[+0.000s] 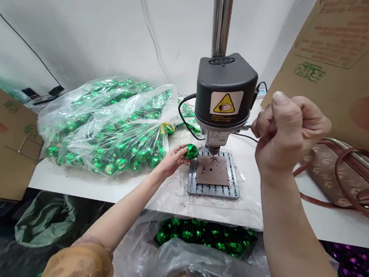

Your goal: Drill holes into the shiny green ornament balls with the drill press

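A shiny green faceted ball (191, 152) is pinched in the fingers of my left hand (176, 157). That hand is just left of the drill press (226, 88), at the left edge of its slotted base plate (213, 192). On the plate lies a brown square board (213, 176) with a small dark hole and dark shavings scattered over it. The drill chuck (214, 150) hangs above the board's back edge. My right hand (286, 133) is closed in a fist at the metal feed lever (246, 127) on the press's right side; the grip is hidden inside it.
Clear plastic bags (107, 126) of green balls lie left of the press. Below the table edge, an open bag holds more green balls (204, 235). A handbag (340, 175) and a large cardboard box (345, 62) are at right; another box (4, 147) stands at left.
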`<state>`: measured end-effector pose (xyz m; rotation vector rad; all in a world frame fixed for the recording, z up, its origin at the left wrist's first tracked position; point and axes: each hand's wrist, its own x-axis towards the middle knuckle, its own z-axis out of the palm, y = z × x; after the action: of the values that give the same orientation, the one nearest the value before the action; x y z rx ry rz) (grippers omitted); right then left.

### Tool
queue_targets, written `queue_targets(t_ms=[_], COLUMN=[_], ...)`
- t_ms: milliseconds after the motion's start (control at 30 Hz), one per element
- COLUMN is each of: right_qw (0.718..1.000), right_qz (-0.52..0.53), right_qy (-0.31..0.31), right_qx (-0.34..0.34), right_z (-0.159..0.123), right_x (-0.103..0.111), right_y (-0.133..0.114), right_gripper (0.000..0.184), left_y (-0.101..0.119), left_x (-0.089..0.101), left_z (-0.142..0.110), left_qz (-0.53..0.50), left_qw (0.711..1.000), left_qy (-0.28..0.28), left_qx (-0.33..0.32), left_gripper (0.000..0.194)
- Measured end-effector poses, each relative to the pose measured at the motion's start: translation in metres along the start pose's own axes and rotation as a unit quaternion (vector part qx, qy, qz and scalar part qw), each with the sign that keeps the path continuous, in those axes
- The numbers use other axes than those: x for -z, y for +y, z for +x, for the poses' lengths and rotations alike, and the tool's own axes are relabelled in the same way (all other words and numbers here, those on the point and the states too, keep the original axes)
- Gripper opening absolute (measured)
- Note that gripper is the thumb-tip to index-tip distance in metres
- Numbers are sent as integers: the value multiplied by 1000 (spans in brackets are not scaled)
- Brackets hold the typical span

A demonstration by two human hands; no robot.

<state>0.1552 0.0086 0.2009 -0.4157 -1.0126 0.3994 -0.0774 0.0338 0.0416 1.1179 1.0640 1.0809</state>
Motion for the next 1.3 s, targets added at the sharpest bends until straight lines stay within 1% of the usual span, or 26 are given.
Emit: queue_targets(t_ms=[33, 100, 167, 267, 367, 467, 600, 767, 833, 900, 1000, 1133, 1300], right_qw=[1000, 1000, 1000, 1000, 1000, 999, 999, 999, 999, 998, 998, 997, 994], right_qz=[1, 1, 7, 19, 3, -34, -45, -38, -42, -47, -50, -17, 15], right_qy=[0, -5, -9, -16, -20, -19, -18, -28, -31, -32, -31, -31, -44], right_qx=[0, -1, 5, 17, 9, -3, -9, 10, 13, 13, 31, 69, 101], right_z=[0, 0, 1, 1, 0, -1, -1, 0, 0, -2, -8, -19, -25], right_x=[0, 0, 0, 1, 1, 1, 0, 2, 3, 4, 7, 10, 15], right_y=[0, 0, 1, 3, 2, -1, -2, 0, 1, 1, 1, 5, 10], right_gripper=[45, 44, 44, 46, 48, 52, 53, 49, 49, 50, 51, 51, 50], left_y=[-3, -7, -10, -14, -16, -18, -21, -29, -31, -32, -30, -29, -33], left_x=[-6, -19, -30, -40, -43, -44, -51, -60, -63, -65, -68, -70, -67], left_z=[-7, -15, -17, -14, -11, -10, -13, -19, -20, -20, -20, -20, -18], left_qz=[-6, 8, 27, 47, 107, 171, 211, 279, 282, 270, 263, 271, 257], left_qw=[1000, 1000, 998, 996, 990, 979, 968, 945, 944, 948, 951, 949, 952], left_qy=[0, 5, 2, -16, -28, -26, -23, 20, 21, 8, 3, 4, -5], left_qx=[-3, -28, -58, -76, -89, -110, -132, -171, -171, -167, -159, -158, -164], left_gripper=[58, 61, 63, 63, 61, 60, 58, 58, 58, 58, 57, 57, 58])
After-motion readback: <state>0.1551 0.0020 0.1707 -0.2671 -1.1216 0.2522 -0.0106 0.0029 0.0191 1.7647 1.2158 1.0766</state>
